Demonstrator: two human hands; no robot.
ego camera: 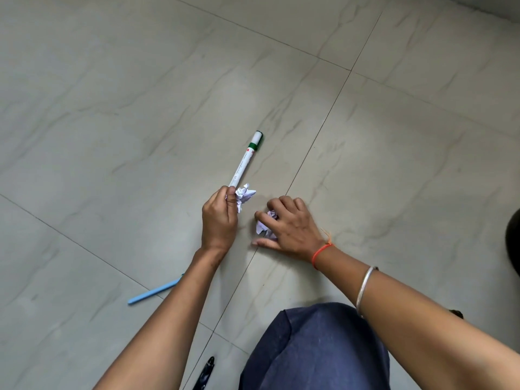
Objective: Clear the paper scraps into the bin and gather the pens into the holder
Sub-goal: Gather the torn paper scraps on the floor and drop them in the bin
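Observation:
My left hand (219, 218) is closed around a white marker with a green band (245, 159) and a crumpled paper scrap (244, 196) together. The marker points up and away from me. My right hand (289, 225) rests on the tiled floor with its fingers curled over a second crumpled paper scrap (264, 225). A light blue pen (153, 291) lies on the floor to the left, partly under my left forearm. A black pen (204, 374) lies near the bottom edge. Neither a bin nor a holder is in view.
The floor (394, 150) is of large pale grey tiles with thin joints. My knee in blue cloth (315, 350) fills the bottom middle. A dark object (513, 243) shows at the right edge.

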